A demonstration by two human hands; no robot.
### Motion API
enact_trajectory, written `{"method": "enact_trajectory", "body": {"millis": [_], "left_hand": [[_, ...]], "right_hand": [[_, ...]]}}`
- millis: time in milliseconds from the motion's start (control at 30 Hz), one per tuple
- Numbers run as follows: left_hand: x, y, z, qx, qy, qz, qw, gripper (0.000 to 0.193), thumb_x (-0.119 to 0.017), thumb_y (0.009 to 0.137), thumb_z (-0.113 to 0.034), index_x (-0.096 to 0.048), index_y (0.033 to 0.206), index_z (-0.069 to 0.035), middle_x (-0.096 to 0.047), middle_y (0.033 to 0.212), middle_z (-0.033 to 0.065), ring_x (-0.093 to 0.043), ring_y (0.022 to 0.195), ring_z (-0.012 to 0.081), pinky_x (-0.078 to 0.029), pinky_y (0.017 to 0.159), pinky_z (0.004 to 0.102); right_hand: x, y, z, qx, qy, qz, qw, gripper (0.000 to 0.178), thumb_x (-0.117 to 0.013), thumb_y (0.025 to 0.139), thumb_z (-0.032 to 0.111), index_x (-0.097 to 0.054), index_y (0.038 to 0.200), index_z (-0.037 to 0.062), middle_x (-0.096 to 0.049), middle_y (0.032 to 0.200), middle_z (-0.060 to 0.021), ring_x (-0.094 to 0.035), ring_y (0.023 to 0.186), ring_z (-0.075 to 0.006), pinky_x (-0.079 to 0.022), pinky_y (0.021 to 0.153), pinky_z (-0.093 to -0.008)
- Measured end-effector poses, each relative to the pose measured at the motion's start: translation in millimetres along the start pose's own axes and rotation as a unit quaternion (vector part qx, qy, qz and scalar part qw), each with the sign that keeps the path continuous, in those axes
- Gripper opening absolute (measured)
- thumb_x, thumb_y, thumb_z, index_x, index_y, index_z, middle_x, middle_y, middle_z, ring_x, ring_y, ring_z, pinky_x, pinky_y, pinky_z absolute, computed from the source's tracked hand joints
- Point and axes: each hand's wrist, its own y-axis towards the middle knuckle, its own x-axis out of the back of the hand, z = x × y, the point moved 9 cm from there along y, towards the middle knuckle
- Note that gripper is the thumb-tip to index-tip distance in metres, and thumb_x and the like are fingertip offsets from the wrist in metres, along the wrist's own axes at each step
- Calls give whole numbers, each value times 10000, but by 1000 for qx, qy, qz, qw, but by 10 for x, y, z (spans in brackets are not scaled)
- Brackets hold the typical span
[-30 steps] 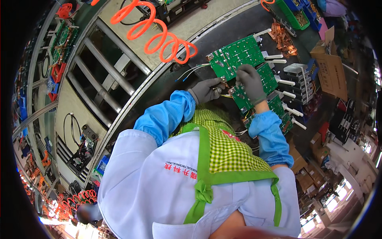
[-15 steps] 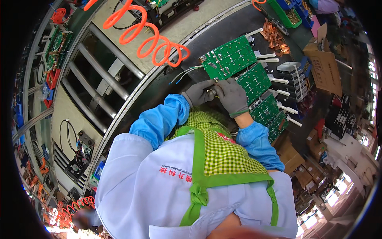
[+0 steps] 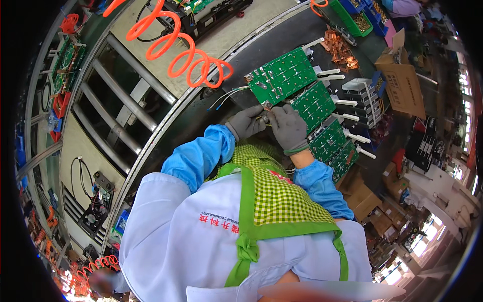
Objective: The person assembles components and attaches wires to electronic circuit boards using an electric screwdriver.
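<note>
A dark worktop (image 3: 297,40) carries a row of green circuit boards, with an orange coiled hose (image 3: 176,55) hanging beside it. The nearest circuit board (image 3: 282,75) lies just beyond both gloved hands. The left hand (image 3: 246,123) and right hand (image 3: 288,128) meet at its near edge, fingers pinched narrowly on something too small to identify.

I note a dark bench (image 3: 282,45) as the landmark. Left of it, an orange coiled hose (image 3: 186,55) hangs over a grey metal frame (image 3: 115,105). Right of it stand cardboard boxes (image 3: 402,85), with green bins (image 3: 359,17) above them. Bright light falls on the floor (image 3: 427,241) well below the bench, at lower right.
</note>
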Motion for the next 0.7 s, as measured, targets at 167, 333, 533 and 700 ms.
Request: {"method": "enact_trajectory", "body": {"millis": [167, 333, 533, 700], "left_hand": [[-18, 25, 34, -31, 3, -3, 1000, 298, -457, 953, -238, -477, 1150, -16, -571, 984, 81, -557, 788, 136, -503, 636, 226], [103, 27, 30, -24, -1, -62, 998, 289, -468, 950, -224, -479, 1121, 8, -552, 933, 61, -533, 768, 136, -500, 669, 265], [139, 150, 103, 11, -59, -30, 998, 288, -483, 943, -220, -525, 1069, 36, -529, 902, 73, -518, 773, 151, -477, 719, 298], [190, 200, 89, 0, -88, 7, 996, 276, -521, 922, -216, -526, 1025, 40, -513, 888, 82, -516, 804, 165, -480, 704, 293]], "right_hand": [[211, -37, -69, -28, 21, -37, 999, 93, -635, 803, 190, -598, 853, 122, -548, 755, -90, -573, 668, -288, -450, 552, -391], [481, -259, -217, -41, 30, -100, 994, 90, -630, 809, 178, -610, 863, 109, -549, 756, -110, -564, 663, -305, -438, 555, -396], [754, -691, -453, -115, 22, -146, 982, 111, -643, 805, 182, -612, 886, 112, -542, 760, -99, -563, 636, -300, -443, 535, -385], [836, -1040, -604, -178, -4, -139, 974, 101, -637, 814, 181, -617, 885, 112, -546, 765, -97, -563, 636, -299, -439, 530, -386]]}}
